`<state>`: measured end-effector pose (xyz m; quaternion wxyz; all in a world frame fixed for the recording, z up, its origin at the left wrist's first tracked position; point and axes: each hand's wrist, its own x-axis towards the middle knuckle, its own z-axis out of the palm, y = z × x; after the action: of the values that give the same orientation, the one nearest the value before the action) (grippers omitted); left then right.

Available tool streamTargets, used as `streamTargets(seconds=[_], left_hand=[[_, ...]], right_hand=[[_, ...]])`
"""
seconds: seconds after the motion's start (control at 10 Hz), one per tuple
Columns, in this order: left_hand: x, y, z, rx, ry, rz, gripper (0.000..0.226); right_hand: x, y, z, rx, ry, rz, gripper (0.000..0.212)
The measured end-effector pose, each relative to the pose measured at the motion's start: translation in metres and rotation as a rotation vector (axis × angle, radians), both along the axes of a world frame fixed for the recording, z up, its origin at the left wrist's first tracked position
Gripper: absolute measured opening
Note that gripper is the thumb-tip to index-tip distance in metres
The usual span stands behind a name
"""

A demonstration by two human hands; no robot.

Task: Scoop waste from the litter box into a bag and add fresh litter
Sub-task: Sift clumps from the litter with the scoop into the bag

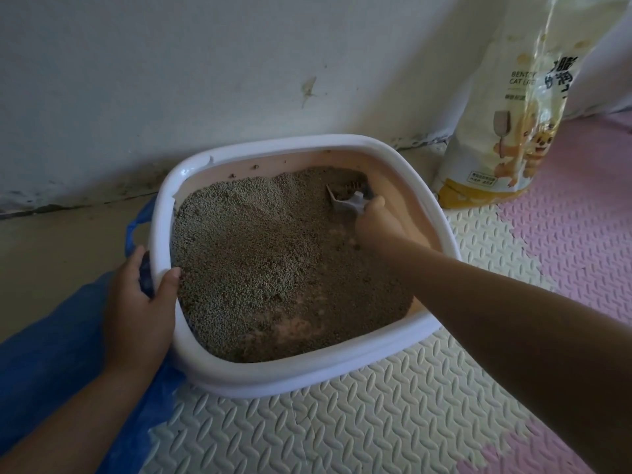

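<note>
Litter box [273, 378], white-rimmed and pinkish inside, is set on the floor, partly on the cream foam mats [342, 432] nearest the camera. At the near left a blue bag [51, 336] is spread on the floor and lies against the left side of the box. The left hand [140, 302] is clamped on the left rim of the litter box. Its thumb is hooked over the rim to the inside and the fingers [135, 258] are curled down the outside, where the blue bag is also touched. Grey-brown litter [266, 261] is heaped across most of the box, and bare pink bottom is shown near the front and right. Farther in, at the far right corner, a grey scoop [349, 200] is held by the right hand [376, 224]. The fingers of that hand are closed round the handle, and the slotted blade is dug into the litter. Beyond the box to the right, a cream and yellow sack of cat litter [506, 131] is stood upright at the edge of pink mats [564, 227], close to the white wall [171, 80].
</note>
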<state>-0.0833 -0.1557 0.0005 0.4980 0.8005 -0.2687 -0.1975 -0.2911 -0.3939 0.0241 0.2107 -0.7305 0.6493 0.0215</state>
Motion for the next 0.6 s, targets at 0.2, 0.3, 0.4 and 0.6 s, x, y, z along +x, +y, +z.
streamTargets(seconds=[0.2, 0.3, 0.4, 0.6], left_hand=[[-0.001, -0.001, 0.003, 0.032, -0.05, -0.011, 0.038], [0.0, 0.0, 0.001, 0.029, -0.041, -0.01, 0.026], [0.003, 0.0, -0.002, 0.064, -0.058, -0.018, 0.035], [0.003, -0.001, 0.0, 0.111, -0.055, -0.007, 0.052]], right_hand=[[-0.003, 0.003, -0.016, -0.005, -0.125, -0.057, 0.035], [-0.016, 0.003, -0.016, -0.009, -0.093, -0.016, 0.035], [-0.031, 0.004, -0.008, -0.043, -0.073, 0.066, 0.034], [-0.064, 0.019, 0.003, -0.176, -0.263, 0.374, 0.029]])
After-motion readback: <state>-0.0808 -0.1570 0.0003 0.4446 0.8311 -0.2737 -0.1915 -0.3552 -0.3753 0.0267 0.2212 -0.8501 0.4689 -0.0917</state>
